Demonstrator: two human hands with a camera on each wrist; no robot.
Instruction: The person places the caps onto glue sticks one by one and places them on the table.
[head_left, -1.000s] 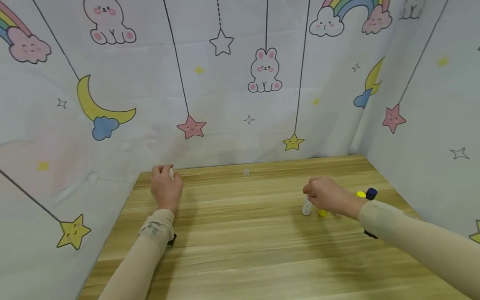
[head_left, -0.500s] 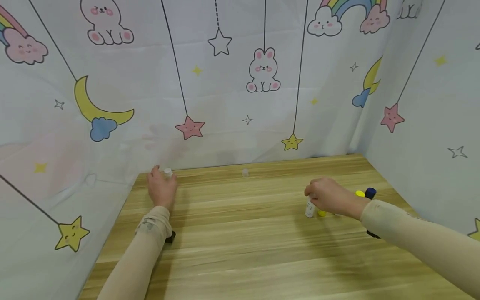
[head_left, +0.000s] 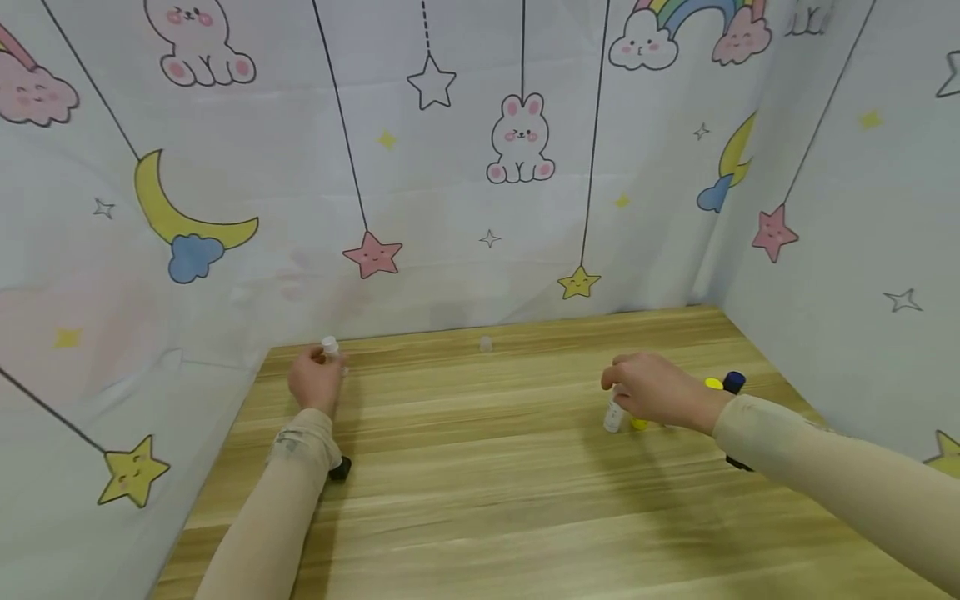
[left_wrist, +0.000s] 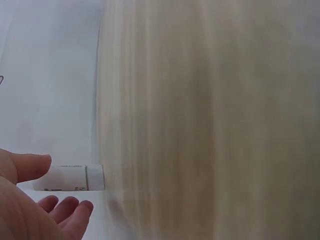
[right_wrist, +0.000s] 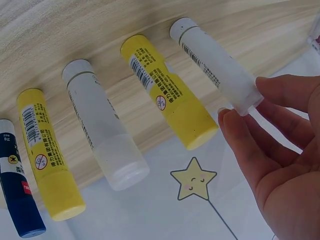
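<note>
At the back left of the table, a white glue stick stands upright near the wall cloth. My left hand is beside it; in the left wrist view its thumb overlaps the tube, and the fingers lie apart below with a gap. On the right, my right hand pinches the top of another white glue stick between thumb and fingertips, its base at the table. Beside it stand a yellow glue stick, a second white one, another yellow and a navy one.
A small translucent cap-like piece sits at the table's back edge, between the hands. Patterned cloth walls the wooden table at the back and both sides.
My left hand has drawn lower and its fingers have come away from around the white glue stick, which shows more now. The right hand has barely moved. The head view has shifted slightly.
</note>
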